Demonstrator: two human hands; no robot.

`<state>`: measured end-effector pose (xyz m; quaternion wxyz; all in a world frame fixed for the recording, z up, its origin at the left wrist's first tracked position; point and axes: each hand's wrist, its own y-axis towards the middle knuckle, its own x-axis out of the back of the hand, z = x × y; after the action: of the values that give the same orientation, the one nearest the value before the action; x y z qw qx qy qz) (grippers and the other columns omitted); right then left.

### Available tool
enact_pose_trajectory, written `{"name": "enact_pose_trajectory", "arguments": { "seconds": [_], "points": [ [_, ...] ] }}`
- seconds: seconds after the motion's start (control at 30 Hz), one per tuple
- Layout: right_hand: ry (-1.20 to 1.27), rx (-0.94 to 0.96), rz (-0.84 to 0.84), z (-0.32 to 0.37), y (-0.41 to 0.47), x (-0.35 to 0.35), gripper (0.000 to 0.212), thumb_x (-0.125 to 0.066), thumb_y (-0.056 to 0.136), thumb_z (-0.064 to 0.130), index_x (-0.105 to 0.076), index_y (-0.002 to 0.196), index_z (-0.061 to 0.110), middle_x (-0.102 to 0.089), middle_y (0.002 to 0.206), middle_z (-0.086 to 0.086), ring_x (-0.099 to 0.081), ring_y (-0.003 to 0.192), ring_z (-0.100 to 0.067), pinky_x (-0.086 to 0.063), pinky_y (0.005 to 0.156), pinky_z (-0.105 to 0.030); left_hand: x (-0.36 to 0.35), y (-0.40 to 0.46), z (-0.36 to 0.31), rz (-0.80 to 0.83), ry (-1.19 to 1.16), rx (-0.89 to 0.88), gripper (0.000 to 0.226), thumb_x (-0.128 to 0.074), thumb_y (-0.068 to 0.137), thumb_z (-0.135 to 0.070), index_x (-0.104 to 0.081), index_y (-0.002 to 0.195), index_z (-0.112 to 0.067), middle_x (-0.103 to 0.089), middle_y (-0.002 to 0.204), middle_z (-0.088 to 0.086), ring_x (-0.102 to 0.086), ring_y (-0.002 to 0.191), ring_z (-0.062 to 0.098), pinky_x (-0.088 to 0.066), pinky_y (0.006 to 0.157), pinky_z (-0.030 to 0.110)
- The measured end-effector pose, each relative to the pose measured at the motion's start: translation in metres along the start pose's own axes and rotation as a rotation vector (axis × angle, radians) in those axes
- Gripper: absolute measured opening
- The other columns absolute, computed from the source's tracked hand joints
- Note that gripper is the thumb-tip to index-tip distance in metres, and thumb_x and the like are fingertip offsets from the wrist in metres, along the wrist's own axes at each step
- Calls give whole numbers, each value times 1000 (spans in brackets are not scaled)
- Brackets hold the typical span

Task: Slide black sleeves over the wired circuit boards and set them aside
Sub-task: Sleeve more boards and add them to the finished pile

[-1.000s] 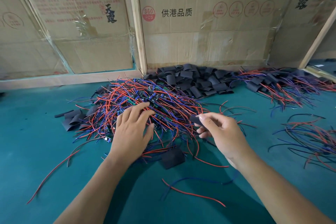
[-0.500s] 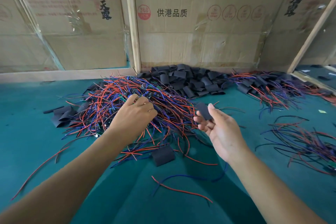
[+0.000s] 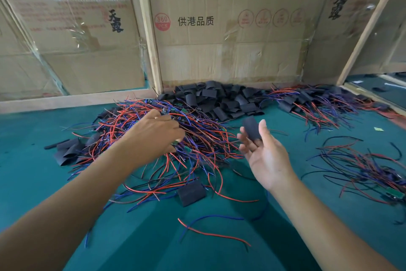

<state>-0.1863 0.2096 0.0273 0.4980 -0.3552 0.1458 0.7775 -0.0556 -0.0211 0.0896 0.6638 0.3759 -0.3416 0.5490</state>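
**Sleeve in right hand, board not yet secured in left**

Sleeve [image 3: 252, 127] sits on the right hand [image 3: 267, 156], palm turned up, pinned between thumb and the tips of the first fingers; the remaining fingers are loosely spread. Its long axis runs roughly from 5 to 11 o'clock, far end tilted toward the wire pile [image 3: 175, 138].

Left hand [image 3: 153, 133] lies at 9 o'clock from the sleeve, knuckles up, fingers curled down into the red and blue wires. Whether they have closed on a circuit board: cannot tell, fingertips are buried. A green board [image 3: 175, 143] shows just under that hand.

Judgement: left hand is nearer the boards; next move needs a board lifted clear and brought toward 3 o'clock to meet the sleeve's open end.

Finished pile [image 3: 318, 103] at 1 o'clock, spare sleeves [image 3: 219, 99] at 12.
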Motion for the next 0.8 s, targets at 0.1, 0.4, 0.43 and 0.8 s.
{"name": "enact_pose_trajectory", "arguments": {
  "seconds": [0.1,0.4,0.43,0.8],
  "points": [
    [92,0,26,5,2,4,59,-70,80,33,-55,126,0,-74,90,-12,-74,88,-23,-57,64,-23,28,-4,16,-80,-189,43,22,-63,93,-46,-59,111,-33,-64,110,-12,-58,112,16,-39,98,37],
    [60,-86,21,4,3,5,39,-57,98,35,-61,112,0,-73,95,-14,-71,85,-23,-57,68,-31,85,-22,13,-427,-1321,410,26,-74,81,-43,-67,92,-20,-77,83,-4,-66,67,4,-47,63,13],
    [-15,-87,27,4,3,5,38,-56,97,39,-63,113,5,-74,97,-10,-67,82,-18,-52,67,-29,84,-23,5,-467,-1439,448,29,-70,81,-44,-66,94,-17,-78,84,-2,-63,63,5,-46,57,11],
    [-202,-91,298,-5,-7,-1,21,-60,88,28,-76,97,17,-72,103,-10,-71,92,-19,-52,62,-18,23,-35,-66,-566,-2337,735,15,-58,90,-29,-60,98,-16,-70,87,8,-46,54,10,-43,50,18]
  ]
}}
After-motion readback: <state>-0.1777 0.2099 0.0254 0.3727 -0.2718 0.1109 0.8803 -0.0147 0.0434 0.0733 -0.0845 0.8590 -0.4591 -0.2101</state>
